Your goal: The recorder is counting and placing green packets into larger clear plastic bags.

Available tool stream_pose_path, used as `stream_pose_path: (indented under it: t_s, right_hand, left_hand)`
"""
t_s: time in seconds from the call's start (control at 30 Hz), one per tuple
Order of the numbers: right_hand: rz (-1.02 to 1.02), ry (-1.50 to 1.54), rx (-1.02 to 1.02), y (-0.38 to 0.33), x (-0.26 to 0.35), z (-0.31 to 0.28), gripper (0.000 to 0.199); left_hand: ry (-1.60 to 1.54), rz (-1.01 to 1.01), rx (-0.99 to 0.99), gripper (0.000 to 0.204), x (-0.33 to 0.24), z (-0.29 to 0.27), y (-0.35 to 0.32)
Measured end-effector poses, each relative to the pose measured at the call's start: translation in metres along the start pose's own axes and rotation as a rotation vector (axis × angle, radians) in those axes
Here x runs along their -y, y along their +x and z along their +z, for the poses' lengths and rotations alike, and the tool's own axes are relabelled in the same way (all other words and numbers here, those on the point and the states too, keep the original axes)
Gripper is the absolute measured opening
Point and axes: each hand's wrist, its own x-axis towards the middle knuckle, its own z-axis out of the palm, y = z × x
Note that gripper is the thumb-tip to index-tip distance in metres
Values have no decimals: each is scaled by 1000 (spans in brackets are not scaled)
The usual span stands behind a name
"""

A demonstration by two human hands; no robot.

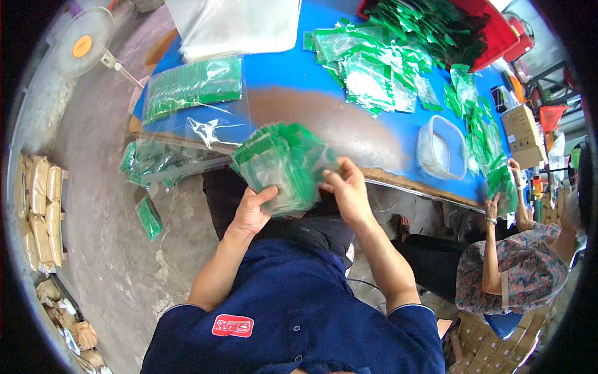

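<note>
Green-topped clear plastic pouches, a thick stack [280,165], sit at frame centre, held over the person's lap just below the near edge of the blue table [293,71]. Left hand [254,209] cups the stack from below-left, fingers curled under it, thumb up on its face, closed on it. Right hand [347,190] pinches the stack's right edge, fingers bent on the pouches, gripping too. Stack is motion-blurred, count not readable. Upper left on the table: a clear bag of packed green pouches [193,87], flat, with another clear bag [174,159] hanging off the table edge just below it. A small green packet [149,217] lies on the concrete floor at left. Top centre: folded clear plastic sheeting [233,25]. Upper right: loose pile of pouches [374,62] spread on the table, next to a red bin [498,37] full of the same. A clear plastic tub [442,146] stands at centre right near the table edge. Right edge: another person in a patterned top, their hands [501,193] holding green pouches. Far left: brown wrapped bundles [40,212] stacked along the floor, white fan [84,43] above them.
</note>
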Motion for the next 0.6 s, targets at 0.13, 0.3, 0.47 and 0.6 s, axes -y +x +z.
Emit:
stream_pose_path:
  t_s: [0.13,0.3,0.47,0.6]
  right_hand:
    - [-198,86,-216,7,13,-1,19]
    - [-91,-91,221,-5,-3,17,17]
    - [-107,-288,130,41,19,11,21]
    - [-300,-557,7,111,70,-11,29]
  left_hand:
    - [-252,-74,111,61,-12,-15,-6]
    - [-98,23,47,56,-12,11,-6]
    - [318,84,67,54,-23,10,-7]
    - [228,98,-23,57,-27,17,-17]
